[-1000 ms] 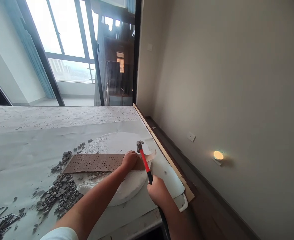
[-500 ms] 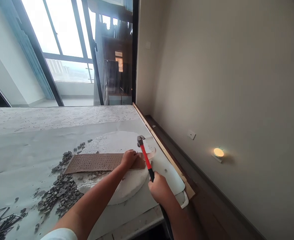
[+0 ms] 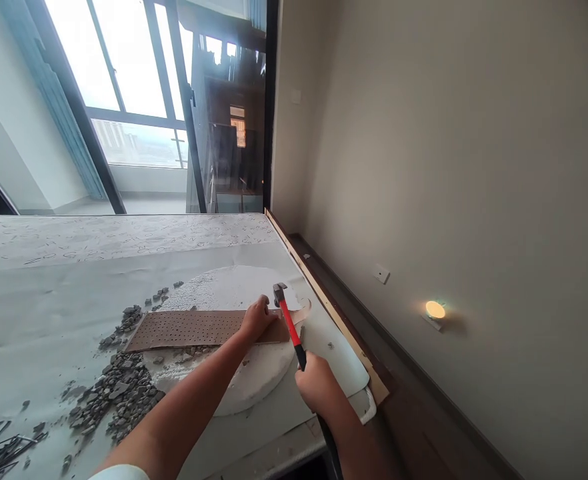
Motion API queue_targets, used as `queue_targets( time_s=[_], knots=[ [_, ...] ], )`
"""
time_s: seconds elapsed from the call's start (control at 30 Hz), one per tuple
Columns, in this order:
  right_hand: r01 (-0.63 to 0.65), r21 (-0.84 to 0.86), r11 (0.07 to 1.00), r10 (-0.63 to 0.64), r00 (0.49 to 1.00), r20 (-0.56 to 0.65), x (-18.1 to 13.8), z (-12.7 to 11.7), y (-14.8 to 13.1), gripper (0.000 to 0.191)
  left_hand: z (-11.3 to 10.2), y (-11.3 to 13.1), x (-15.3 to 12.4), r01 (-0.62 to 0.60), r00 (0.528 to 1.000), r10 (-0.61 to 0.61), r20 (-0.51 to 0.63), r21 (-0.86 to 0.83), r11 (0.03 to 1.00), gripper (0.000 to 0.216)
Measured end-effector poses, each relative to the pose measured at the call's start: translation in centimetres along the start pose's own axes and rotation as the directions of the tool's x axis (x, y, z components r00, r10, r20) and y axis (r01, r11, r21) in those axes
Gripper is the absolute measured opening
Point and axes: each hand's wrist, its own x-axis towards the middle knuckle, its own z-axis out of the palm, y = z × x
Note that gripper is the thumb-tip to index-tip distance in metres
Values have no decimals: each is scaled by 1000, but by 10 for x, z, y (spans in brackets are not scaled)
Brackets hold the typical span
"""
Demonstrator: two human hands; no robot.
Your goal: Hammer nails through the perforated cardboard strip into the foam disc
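Note:
My right hand [image 3: 318, 383] is wrapped round the black grip of a claw hammer [image 3: 290, 327] with a red shaft. The hammer's metal head is over the right part of a brown board [image 3: 189, 329], close to the fingers of my left hand. This board is dotted with rows of small holes and lies across a round white slab [image 3: 261, 381]. On the board's right part rests my left hand [image 3: 258, 317], fingers drawn together in a pinch. Whatever is between those fingertips is too small to make out.
Grey rubble [image 3: 119, 393] is heaped left of the slab. Several long nails [image 3: 1, 443] lie at the lower left. A wooden strip [image 3: 324, 300] edges the pale sheet [image 3: 49, 313] beside the wall. A lit lamp [image 3: 435, 310] is on the wall.
The hammer head has dropped slightly towards the board. My left hand stays at the same spot, its finger position slightly changed. The whole view has shifted a little.

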Motion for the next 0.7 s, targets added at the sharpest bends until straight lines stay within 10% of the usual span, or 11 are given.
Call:
queue_targets(
  time_s=[0.5,0.7],
  knots=[
    [-16,43,999,14,998,56,6,10,6,14,-15,-13,16,-14,999,26,25,-406,914,10],
    [28,13,1000,-29,997,66,0,7,7,11,-70,7,0,-42,989,-61,-135,-650,759,22]
  ],
)
